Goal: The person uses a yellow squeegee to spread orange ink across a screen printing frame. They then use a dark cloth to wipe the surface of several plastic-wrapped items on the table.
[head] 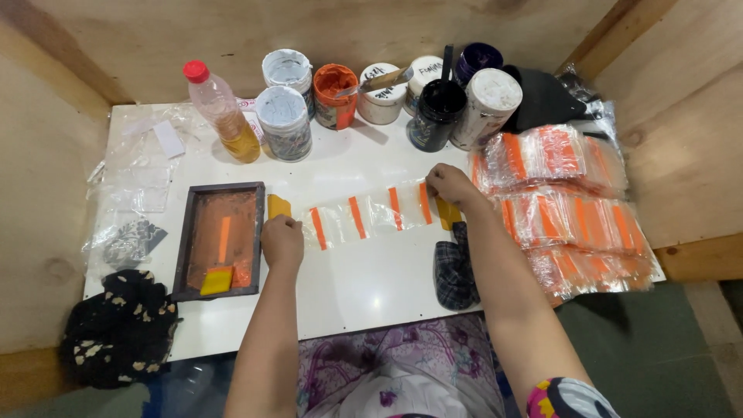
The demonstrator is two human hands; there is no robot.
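A row of clear plastic bags with orange printed stripes (370, 215) lies across the white table (364, 286). My left hand (282, 240) presses on the row's left end, beside a small yellow card (278, 206). My right hand (451, 186) pinches the right end of the row, next to another yellow piece (447, 212). A dark-framed printing screen (219, 237) smeared with orange ink lies to the left, with a yellow squeegee (217, 280) on its near end.
Several ink jars (438, 113) and a red-capped bottle of yellow liquid (224, 114) stand at the back. Piles of printed striped bags (569, 203) fill the right side. A checked cloth (453, 272), a black spotted cloth (118, 329) and loose clear bags (139, 186) lie around. Wooden walls enclose the table.
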